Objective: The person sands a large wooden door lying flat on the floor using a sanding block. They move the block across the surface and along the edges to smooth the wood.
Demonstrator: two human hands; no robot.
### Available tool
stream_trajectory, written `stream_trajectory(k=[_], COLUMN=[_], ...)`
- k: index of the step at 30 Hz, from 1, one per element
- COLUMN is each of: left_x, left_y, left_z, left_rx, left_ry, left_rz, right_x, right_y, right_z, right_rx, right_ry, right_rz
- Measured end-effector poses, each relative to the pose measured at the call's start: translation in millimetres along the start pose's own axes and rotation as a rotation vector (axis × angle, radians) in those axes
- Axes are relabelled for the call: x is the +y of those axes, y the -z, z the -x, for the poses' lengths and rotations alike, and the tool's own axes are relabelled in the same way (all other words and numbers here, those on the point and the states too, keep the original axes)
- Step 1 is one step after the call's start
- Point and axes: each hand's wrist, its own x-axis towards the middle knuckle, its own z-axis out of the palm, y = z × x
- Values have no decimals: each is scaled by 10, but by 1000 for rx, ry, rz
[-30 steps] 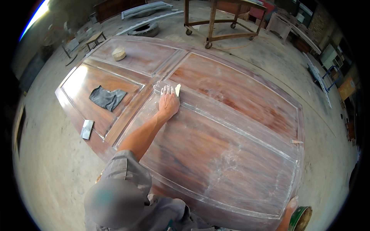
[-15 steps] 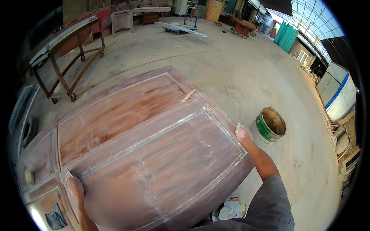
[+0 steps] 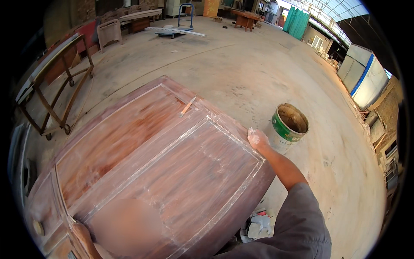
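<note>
A large reddish-brown wooden door with raised panels and whitish dust along its mouldings lies in front of me. My right hand, dusty white at the fingers, is curled against the door's right edge. My left hand rests at the door's lower left, beside a moulding; its fingers are mostly hidden. Across the far right of the door's frame lies a small flat tool, a scraper or brush. A pale round piece sits at the door's left end. A blurred patch covers part of the near panel.
A green and white bucket stands right of the door. Crumpled scraps lie below its near edge. A wheeled metal rack is at left. A blue trolley with a long white strip stands farther back.
My view has swung right, so the door and bucket appear farther left. A dark cloth at lower left has mostly left the picture. The right hand keeps its place on the edge.
</note>
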Motion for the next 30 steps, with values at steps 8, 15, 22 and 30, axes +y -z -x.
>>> stream_trajectory(k=[8, 15, 22, 30], left_x=[165, 199, 1507, 1284], left_y=[144, 369, 441, 453], left_z=[118, 441, 919, 1020], left_rx=[62, 79, 152, 221], left_ry=[-72, 102, -372, -186], left_rz=[15, 187, 245, 161], right_x=[-15, -212, 821, 626], right_y=[86, -127, -342, -454], right_z=[-28, -162, -604, -796], right_rx=[-64, 10, 2, 13], right_ry=[-55, 51, 243, 313], right_rz=[0, 35, 82, 52])
